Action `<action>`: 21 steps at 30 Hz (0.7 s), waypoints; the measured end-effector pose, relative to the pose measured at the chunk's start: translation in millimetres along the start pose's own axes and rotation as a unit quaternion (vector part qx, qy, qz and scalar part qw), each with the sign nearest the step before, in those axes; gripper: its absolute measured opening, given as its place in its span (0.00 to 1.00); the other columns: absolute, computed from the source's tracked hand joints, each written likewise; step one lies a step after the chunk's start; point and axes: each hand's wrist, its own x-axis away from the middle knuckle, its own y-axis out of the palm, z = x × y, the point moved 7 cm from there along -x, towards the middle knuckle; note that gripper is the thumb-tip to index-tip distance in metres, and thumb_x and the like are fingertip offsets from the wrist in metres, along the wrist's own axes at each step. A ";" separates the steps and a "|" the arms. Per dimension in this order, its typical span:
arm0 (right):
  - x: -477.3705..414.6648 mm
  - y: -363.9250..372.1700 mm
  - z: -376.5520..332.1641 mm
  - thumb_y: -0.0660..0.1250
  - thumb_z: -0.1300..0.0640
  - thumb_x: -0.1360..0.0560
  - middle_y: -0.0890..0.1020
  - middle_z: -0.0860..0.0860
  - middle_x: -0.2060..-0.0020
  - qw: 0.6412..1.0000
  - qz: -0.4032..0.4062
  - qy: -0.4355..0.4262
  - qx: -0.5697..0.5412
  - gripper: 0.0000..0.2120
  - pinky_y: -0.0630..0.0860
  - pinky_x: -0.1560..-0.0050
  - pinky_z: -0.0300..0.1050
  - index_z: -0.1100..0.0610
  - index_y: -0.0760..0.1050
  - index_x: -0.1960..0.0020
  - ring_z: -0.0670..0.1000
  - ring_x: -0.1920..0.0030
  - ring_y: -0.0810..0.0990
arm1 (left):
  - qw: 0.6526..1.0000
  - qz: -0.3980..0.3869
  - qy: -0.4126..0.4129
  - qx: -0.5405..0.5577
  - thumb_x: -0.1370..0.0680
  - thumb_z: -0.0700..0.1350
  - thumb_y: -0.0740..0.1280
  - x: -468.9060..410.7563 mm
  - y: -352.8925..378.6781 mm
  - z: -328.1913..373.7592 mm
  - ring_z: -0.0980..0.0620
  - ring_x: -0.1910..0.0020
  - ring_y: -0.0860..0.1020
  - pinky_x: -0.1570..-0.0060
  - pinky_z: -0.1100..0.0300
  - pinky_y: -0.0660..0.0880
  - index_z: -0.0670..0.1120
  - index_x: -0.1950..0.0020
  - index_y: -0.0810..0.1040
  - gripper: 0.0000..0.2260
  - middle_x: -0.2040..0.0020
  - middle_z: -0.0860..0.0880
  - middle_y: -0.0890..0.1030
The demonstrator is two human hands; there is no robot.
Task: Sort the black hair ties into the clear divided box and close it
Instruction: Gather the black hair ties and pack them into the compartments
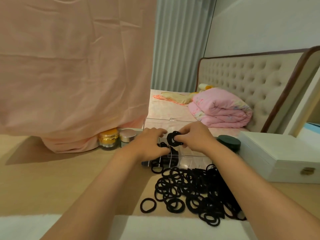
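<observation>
The wooden tabletop (52, 179) is carrying everything, with the white latched case (280, 153) sitting at the right and close enough to crowd the right forearm. The clear divided box (190, 159) is standing open just beyond the big loose pile of black hair ties (199, 186), its lid (173, 123) leaning upright at the back. Being light, the box is likely sliding or tipping if either wrist is leaning on its front wall. The pile is spilling toward the near edge, so a sweeping arm could be dragging ties onto the white cloth (155, 227) below. The right hand (195, 137) is pinching a small bunch of ties (174, 139) over the rear compartments; a springy tie could be popping loose. The left hand (150, 144) is curling over a left compartment, seemingly pressing ties down, though I cannot tell whether it is gripping any.
</observation>
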 end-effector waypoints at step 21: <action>-16.4 34.7 -17.4 0.56 0.59 0.17 0.71 0.57 0.31 0.907 -0.215 -0.026 0.360 0.21 0.69 0.31 0.56 0.47 0.72 0.26 0.59 0.31 0.67 | 0.997 -0.009 0.056 -0.050 0.25 0.63 0.68 -1.0 6.6 0.2 0.49 0.28 0.60 0.32 0.50 0.61 0.64 0.29 0.68 0.25 0.29 0.52 0.67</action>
